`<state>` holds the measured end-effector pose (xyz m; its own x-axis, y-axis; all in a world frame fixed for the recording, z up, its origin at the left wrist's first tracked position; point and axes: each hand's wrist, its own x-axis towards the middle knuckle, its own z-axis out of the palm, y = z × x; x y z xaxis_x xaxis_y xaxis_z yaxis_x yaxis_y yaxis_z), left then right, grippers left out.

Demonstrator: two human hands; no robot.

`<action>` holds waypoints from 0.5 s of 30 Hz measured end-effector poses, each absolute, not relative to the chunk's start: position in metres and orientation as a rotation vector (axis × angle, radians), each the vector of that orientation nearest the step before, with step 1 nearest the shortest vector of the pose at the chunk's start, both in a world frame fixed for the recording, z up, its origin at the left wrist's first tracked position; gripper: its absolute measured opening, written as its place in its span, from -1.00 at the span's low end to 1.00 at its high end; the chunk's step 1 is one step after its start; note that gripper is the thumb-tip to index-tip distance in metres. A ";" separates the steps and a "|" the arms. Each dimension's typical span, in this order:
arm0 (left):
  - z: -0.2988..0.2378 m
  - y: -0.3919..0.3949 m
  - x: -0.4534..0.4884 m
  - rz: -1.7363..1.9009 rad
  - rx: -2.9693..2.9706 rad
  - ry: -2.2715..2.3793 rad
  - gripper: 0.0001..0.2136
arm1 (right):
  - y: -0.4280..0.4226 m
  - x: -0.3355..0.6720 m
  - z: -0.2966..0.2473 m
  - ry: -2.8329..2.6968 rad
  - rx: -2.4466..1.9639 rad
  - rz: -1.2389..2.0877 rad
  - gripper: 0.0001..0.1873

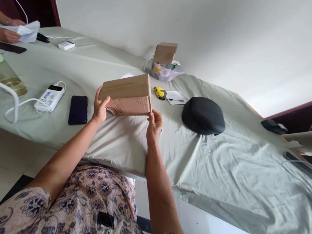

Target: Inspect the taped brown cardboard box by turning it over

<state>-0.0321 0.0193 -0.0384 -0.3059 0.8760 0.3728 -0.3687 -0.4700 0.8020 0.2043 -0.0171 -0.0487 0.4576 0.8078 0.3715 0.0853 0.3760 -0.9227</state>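
A brown cardboard box point(129, 96), with a strip of tape along its top, is held tilted over the cloth-covered table. My left hand point(100, 106) grips its left end, thumb on the near side. At the lower right corner, my right hand point(154, 124) pinches the box edge between thumb and fingers. A black smartphone point(78, 110) lies to the left of my left hand. Beyond my right hand are a yellow tool point(159, 92), seemingly a tape measure, and a white notepad point(176, 98) with a pen on it.
A black rounded case point(204, 115) sits to the right. Behind stands a clear plastic basket point(167, 74) with a smaller carton point(165, 53) on it. On the left are a white power bank point(50, 98) with cables and a green-lidded bottle point(7, 75). Another person's hands point(7, 35) hold papers.
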 end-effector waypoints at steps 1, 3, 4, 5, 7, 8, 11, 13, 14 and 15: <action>-0.039 0.019 -0.032 1.865 1.032 0.756 -0.12 | -0.018 0.204 -0.047 -1.008 -1.090 0.588 -0.50; -0.041 0.019 -0.032 1.830 0.988 0.741 -0.13 | -0.020 0.204 -0.044 -1.011 -1.069 0.579 -0.51; -0.042 0.019 -0.032 1.813 0.966 0.733 -0.15 | -0.021 0.204 -0.043 -1.013 -1.058 0.566 -0.52; -0.043 0.019 -0.032 1.797 0.947 0.724 -0.17 | -0.022 0.204 -0.042 -1.014 -1.047 0.551 -0.52; -0.043 0.019 -0.033 1.764 0.920 0.708 -0.22 | -0.024 0.204 -0.042 -1.013 -1.020 0.522 -0.51; -0.043 0.019 -0.033 1.748 0.910 0.700 -0.24 | -0.024 0.204 -0.043 -1.015 -1.005 0.514 -0.51; -0.040 0.018 -0.034 1.715 0.877 0.679 -0.29 | -0.024 0.205 -0.046 -1.034 -0.983 0.501 -0.48; -0.038 0.017 -0.035 1.696 0.869 0.664 -0.31 | -0.024 0.206 -0.047 -1.046 -0.987 0.497 -0.45; -0.037 0.016 -0.036 1.681 0.876 0.657 -0.33 | -0.024 0.207 -0.048 -1.044 -0.991 0.493 -0.44; -0.036 0.016 -0.036 1.664 0.886 0.652 -0.36 | -0.023 0.208 -0.048 -1.038 -0.992 0.491 -0.43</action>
<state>-0.0359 0.0160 -0.0361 -0.1332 0.9652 0.2248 -0.5557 -0.2606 0.7895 0.2079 -0.0234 -0.0475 0.4576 0.7465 0.4830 0.1006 0.4963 -0.8623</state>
